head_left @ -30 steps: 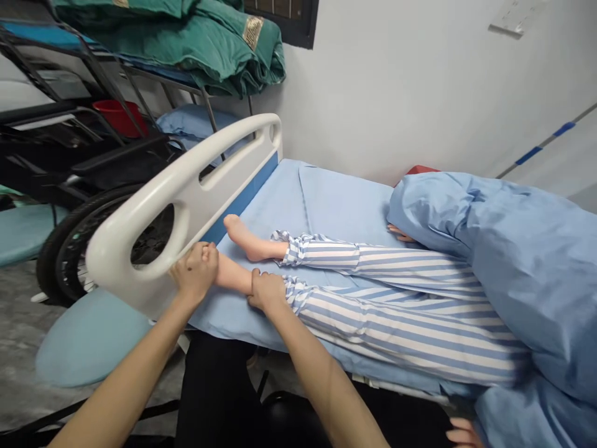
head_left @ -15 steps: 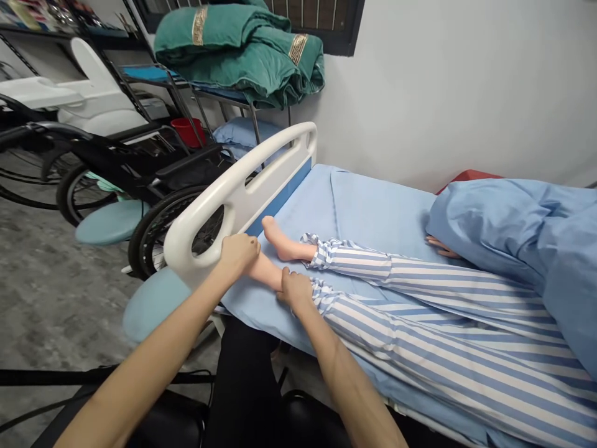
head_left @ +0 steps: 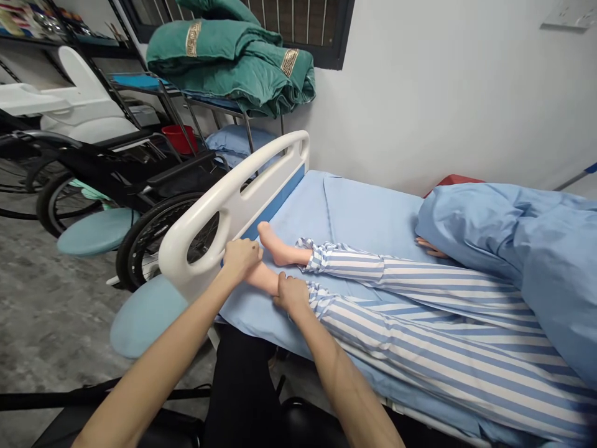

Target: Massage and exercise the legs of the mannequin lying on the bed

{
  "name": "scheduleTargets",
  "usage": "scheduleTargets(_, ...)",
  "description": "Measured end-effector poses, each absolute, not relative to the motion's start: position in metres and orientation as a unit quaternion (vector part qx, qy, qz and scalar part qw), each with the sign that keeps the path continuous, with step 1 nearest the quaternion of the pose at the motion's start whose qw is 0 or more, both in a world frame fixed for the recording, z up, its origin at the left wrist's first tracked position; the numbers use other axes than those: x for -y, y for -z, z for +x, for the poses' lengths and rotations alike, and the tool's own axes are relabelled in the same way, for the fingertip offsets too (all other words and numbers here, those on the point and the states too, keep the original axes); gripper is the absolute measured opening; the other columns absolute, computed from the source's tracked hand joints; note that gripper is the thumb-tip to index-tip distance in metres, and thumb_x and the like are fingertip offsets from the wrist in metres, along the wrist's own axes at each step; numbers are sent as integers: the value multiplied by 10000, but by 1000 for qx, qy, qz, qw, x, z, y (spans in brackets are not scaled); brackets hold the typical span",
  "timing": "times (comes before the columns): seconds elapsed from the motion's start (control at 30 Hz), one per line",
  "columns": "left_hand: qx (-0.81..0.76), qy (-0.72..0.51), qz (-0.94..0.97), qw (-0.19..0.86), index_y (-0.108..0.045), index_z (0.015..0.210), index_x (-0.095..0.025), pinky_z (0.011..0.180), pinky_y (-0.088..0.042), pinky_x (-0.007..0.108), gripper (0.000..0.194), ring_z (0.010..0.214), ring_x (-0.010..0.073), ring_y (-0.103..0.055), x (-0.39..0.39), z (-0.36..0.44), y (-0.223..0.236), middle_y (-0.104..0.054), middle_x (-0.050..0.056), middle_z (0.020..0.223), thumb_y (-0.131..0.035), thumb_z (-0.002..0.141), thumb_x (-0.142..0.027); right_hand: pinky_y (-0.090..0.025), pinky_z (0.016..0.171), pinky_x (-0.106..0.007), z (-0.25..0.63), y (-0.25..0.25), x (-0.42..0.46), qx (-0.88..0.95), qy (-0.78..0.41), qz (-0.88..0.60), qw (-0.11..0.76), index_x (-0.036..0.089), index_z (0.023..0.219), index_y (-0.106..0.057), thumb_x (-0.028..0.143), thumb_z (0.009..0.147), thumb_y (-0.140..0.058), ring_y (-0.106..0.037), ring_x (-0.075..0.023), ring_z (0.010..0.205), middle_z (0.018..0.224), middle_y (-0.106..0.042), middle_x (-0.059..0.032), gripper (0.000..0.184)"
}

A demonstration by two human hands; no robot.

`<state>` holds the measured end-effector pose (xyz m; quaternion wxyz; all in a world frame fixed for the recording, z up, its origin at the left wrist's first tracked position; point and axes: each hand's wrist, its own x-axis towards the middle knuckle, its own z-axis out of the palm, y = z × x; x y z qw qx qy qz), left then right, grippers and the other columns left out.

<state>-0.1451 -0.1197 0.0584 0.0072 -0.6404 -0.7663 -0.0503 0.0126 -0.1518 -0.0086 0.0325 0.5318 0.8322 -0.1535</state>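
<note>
Pale blue sheeting (head_left: 368,205) covers the bed (head_left: 186,236), where two legs in striped trousers (head_left: 410,342) lie stretched out, feet toward its white footboard (head_left: 224,199). The left hand (head_left: 242,257) is curled over the toe end of the nearer foot (head_left: 260,278), hiding most of it; the right hand (head_left: 293,292) is wrapped around the ankle, next to the gathered cuff (head_left: 321,301). Just beyond, the farther foot (head_left: 278,247) lies bare. Rumpled blue fabric (head_left: 494,236) covers part of the trousers, fingers (head_left: 430,248) showing at its edge. Behind the footboard stands a wheelchair (head_left: 149,230).
</note>
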Motion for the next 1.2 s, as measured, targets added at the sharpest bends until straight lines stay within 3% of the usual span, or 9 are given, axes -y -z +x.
scheduleTargets(0.13, 829, 134, -536, 82, -740, 912, -148, 669, -392, 334, 450, 806, 277, -670, 131, -145, -40, -720, 164, 870, -337, 916, -349, -493, 767, -335, 13, 7, 151, -830, 153, 535, 34, 121, 1207, -529, 369, 765, -714, -692, -293, 962, 1056, -706, -183, 540)
scheduleTargets(0.3, 842, 268, -458, 97, -712, 924, -167, 689, -383, 301, 427, 833, 225, -655, 140, -143, -16, -731, 125, 947, -357, 934, -405, -504, 771, -349, 14, 9, 152, -834, 146, 532, 29, 127, 1199, -528, 367, 751, -707, -694, -299, 951, 1047, -704, -180, 539)
scheduleTargets(0.63, 767, 24, -637, 74, -722, 952, -90, 728, -428, 366, 435, 893, 320, -684, 127, -158, -62, -710, 205, 887, -336, 901, -285, -484, 755, -330, 11, 0, 146, -820, 158, 547, 50, 133, 1224, -524, 363, 770, -717, -687, -282, 975, 1086, -705, -164, 544)
scheduleTargets(0.87, 814, 89, -565, 101, -719, 939, -163, 668, -406, 324, 411, 820, 278, -683, 123, -149, -45, -724, 145, 884, -339, 894, -313, -481, 776, -338, 14, 1, 145, -823, 155, 546, 19, 109, 1202, -549, 395, 768, -712, -671, -284, 980, 1079, -695, -180, 545)
scheduleTargets(1.0, 830, 111, -538, 99, -708, 885, -175, 659, -387, 311, 415, 779, 255, -668, 127, -148, -40, -720, 133, 853, -321, 896, -323, -460, 879, -341, 17, -11, 132, -845, 159, 508, -51, 125, 1206, -557, 489, 843, -592, -599, -280, 1108, 1201, -647, -170, 515)
scheduleTargets(1.1, 828, 100, -547, 72, -694, 869, -190, 669, -389, 317, 390, 773, 259, -656, 132, -155, -48, -711, 126, 837, -333, 877, -336, -418, 948, -336, 16, -19, 108, -851, 109, 502, -111, 127, 1173, -567, 374, 912, -491, -556, -254, 1147, 1216, -630, -151, 367)
scheduleTargets(1.2, 806, 107, -582, -7, -656, 818, -214, 667, -389, 302, 326, 772, 241, -633, 137, -176, -57, -690, 82, 802, -400, 838, -414, -406, 953, -369, 12, -17, 81, -843, 105, 521, -77, 112, 1195, -547, 386, 857, -575, -562, -273, 1129, 1203, -631, -160, 436)
